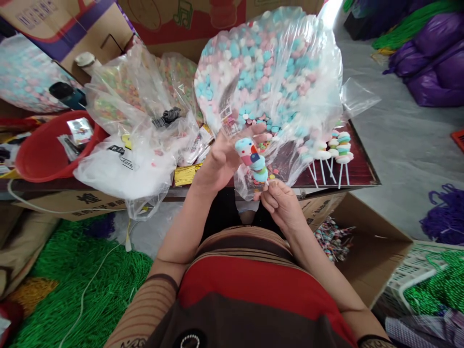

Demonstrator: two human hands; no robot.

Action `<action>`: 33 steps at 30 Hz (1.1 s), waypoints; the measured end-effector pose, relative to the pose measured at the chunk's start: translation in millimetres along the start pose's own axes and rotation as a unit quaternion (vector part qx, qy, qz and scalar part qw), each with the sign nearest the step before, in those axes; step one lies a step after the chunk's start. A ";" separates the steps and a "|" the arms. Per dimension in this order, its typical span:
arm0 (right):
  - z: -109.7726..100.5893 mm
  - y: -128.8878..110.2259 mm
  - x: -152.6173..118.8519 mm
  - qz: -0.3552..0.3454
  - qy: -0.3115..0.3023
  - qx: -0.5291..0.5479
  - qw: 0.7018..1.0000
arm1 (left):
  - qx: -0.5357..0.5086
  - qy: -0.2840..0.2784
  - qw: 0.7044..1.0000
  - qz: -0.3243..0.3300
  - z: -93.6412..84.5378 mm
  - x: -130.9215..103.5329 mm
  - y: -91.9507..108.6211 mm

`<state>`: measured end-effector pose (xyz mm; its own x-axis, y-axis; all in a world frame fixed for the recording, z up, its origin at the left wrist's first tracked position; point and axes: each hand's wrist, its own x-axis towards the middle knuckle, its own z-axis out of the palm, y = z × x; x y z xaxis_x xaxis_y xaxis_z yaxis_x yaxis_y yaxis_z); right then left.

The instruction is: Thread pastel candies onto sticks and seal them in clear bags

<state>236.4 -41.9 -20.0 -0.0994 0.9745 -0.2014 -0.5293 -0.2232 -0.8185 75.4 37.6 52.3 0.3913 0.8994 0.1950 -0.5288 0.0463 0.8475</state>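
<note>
A marshmallow pop [260,170] with stacked blue and white pieces is tilted in front of me, its upper end under a patterned, printed covering. My right hand [279,200] pinches it at the lower end, by the stick. Beside the upper end is my left hand [219,162], thumb apart and fingers stretched behind the pop; whether they touch it is hard to see. Behind both hands stands a big clear bag [275,72] of pink, blue and white marshmallows. Small colored candies [273,173] show through plastic just beyond my right hand.
Finished-looking marshmallow pops [342,147] stand at the table's [366,169] right end. Left are bags of colorful candy [119,92], a white plastic bag [126,166], gold ties [185,175] and a red basin [36,154]. An open carton [373,241] with sticks sits below right.
</note>
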 end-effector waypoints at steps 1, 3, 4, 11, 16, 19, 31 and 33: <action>0.5 0.5 -0.1 0.002 0.000 -0.001 1.000 | -0.002 0.013 1.000 -0.002 1.2 2.9 2.4; 3.5 1.5 -0.6 0.006 0.001 0.000 1.000 | 0.010 0.036 0.999 -0.006 7.2 6.3 0.4; 5.8 2.0 -1.0 0.005 0.005 0.000 1.000 | 0.017 0.049 0.999 -0.004 11.3 6.6 -3.7; 17.7 8.7 -5.0 -0.039 0.043 -0.023 0.998 | 0.038 0.136 0.990 -0.002 26.8 -1.9 -35.3; 5.9 16.7 -4.2 -0.121 0.065 -0.122 0.983 | 0.043 0.137 0.989 0.022 20.1 -0.7 -33.2; -1.0 18.4 -1.5 -0.124 0.094 -0.092 0.983 | 0.032 0.080 0.996 0.003 16.0 -2.0 -31.7; -15.1 17.2 -4.7 -0.218 0.126 -0.239 0.938 | 0.026 0.173 0.982 0.070 12.5 9.0 13.3; -17.0 14.6 -5.4 -0.258 0.121 -0.299 0.911 | 0.029 0.199 0.978 0.064 13.8 9.3 6.7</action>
<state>243.5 -50.9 -40.0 0.2601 0.9355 0.2391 0.1071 0.2181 -0.9700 86.0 40.3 66.6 -0.0046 0.9947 0.1032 -0.5069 -0.0912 0.8571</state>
